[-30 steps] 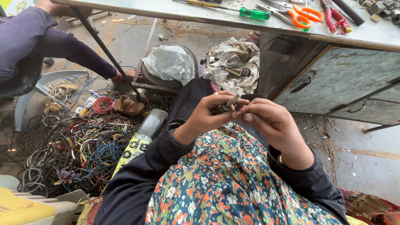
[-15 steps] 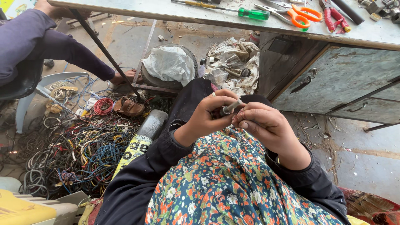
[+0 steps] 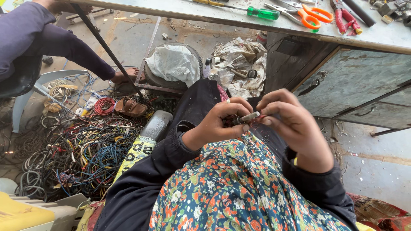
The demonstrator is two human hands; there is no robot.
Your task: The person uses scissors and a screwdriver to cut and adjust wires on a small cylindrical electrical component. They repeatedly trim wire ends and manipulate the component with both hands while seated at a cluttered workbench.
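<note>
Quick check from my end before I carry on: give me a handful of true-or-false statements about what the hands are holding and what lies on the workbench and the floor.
1. Both hands hold a small metal cylinder between them. True: the left hand and right hand both pinch it.
2. The orange-handled scissors lie on the floor. False: they lie on the workbench.
3. A tangle of coloured wires lies on the floor to the left. True.
4. The green-handled screwdriver is in the right hand. False: it rests on the workbench.
5. The left hand wears a ring. True.
</note>
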